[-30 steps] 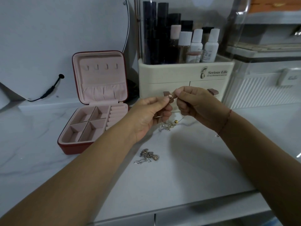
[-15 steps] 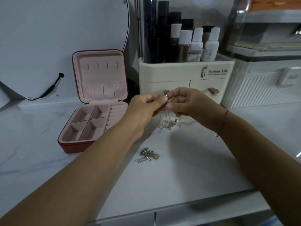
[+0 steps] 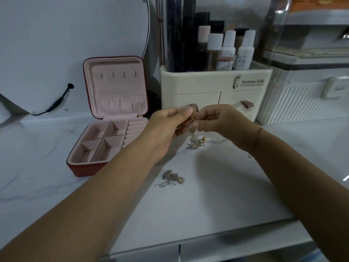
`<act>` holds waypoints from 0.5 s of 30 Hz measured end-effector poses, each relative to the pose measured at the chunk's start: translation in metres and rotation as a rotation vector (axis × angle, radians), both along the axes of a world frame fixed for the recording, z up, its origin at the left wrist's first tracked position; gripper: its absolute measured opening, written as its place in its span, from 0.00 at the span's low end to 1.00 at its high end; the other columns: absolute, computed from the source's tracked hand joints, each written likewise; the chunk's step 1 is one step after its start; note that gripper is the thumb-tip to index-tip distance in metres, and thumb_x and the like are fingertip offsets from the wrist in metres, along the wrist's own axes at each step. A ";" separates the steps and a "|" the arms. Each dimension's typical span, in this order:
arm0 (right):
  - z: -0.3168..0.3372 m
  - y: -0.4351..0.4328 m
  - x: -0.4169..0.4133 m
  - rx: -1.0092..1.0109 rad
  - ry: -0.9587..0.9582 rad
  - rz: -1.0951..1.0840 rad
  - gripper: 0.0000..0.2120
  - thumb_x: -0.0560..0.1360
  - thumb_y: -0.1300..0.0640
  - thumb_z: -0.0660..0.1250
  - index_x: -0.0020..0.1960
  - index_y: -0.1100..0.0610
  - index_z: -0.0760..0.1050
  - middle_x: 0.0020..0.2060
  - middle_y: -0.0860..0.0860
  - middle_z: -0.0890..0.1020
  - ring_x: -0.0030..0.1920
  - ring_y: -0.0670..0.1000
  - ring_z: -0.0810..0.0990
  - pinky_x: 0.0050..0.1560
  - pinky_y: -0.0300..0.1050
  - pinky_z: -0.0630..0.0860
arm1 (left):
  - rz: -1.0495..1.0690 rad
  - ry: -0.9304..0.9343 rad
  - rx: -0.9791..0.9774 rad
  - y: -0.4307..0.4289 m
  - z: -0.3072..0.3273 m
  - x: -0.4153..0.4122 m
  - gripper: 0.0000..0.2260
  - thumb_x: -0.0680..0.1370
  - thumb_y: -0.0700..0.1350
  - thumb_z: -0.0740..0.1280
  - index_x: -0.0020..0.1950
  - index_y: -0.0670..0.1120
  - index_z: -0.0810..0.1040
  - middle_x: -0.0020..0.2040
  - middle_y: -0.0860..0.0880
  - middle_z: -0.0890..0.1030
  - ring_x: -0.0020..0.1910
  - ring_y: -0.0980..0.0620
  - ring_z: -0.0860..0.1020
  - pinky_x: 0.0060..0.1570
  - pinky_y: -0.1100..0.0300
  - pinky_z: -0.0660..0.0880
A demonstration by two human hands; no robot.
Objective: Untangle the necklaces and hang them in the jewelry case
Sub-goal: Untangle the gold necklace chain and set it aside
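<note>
My left hand (image 3: 171,127) and my right hand (image 3: 220,123) are held close together above the white counter, both pinching a thin gold necklace (image 3: 193,121). Its lower part hangs down into a tangled clump (image 3: 195,145) on the counter with a small gold bead beside it. A second tangle of silver and gold chain (image 3: 171,179) lies loose on the counter nearer to me. The red jewelry case (image 3: 105,133) stands open at the left, with pink lining, a row of small hooks (image 3: 117,75) in its upright lid and bare compartments in its base.
A cream cosmetics organiser (image 3: 215,91) with bottles and two drawers stands right behind my hands. A white ribbed box (image 3: 306,103) sits at the right. A round mirror (image 3: 71,44) with a black cable leans at the back left. The counter's front edge (image 3: 207,241) is near me.
My hands have drawn closer together, and the right hand has slid a little to the left. The pinched chain now hangs straight down between the fingertips. The loose tangle has not moved.
</note>
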State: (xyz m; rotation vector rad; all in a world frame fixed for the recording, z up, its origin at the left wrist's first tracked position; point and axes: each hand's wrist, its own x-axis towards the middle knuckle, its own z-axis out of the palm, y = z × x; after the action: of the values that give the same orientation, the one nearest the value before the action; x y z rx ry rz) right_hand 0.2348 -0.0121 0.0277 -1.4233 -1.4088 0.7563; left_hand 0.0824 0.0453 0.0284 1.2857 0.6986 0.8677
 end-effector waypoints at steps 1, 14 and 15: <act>0.001 0.000 0.001 -0.003 -0.002 -0.006 0.03 0.70 0.64 0.73 0.44 0.60 0.80 0.42 0.59 0.84 0.43 0.51 0.80 0.51 0.43 0.76 | 0.004 -0.009 -0.013 0.001 0.000 0.000 0.03 0.76 0.39 0.68 0.43 0.42 0.81 0.32 0.50 0.80 0.33 0.57 0.77 0.41 0.64 0.76; 0.006 -0.003 0.002 0.045 0.034 -0.050 0.04 0.74 0.64 0.70 0.41 0.57 0.81 0.36 0.54 0.81 0.39 0.48 0.77 0.47 0.41 0.74 | 0.030 -0.017 -0.175 0.001 0.006 0.000 0.08 0.77 0.41 0.67 0.38 0.42 0.78 0.30 0.49 0.81 0.27 0.57 0.77 0.30 0.65 0.74; 0.007 -0.002 0.001 0.049 0.053 -0.043 0.05 0.74 0.64 0.68 0.41 0.57 0.80 0.35 0.52 0.81 0.37 0.46 0.77 0.46 0.39 0.74 | 0.018 -0.010 -0.180 0.001 0.005 0.001 0.08 0.77 0.42 0.66 0.39 0.42 0.77 0.31 0.49 0.81 0.27 0.57 0.77 0.31 0.64 0.74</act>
State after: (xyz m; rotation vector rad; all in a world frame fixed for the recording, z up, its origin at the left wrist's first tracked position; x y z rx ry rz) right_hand 0.2362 -0.0145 0.0345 -1.3819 -1.3432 0.7219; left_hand 0.0830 0.0467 0.0336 1.1154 0.7637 0.8064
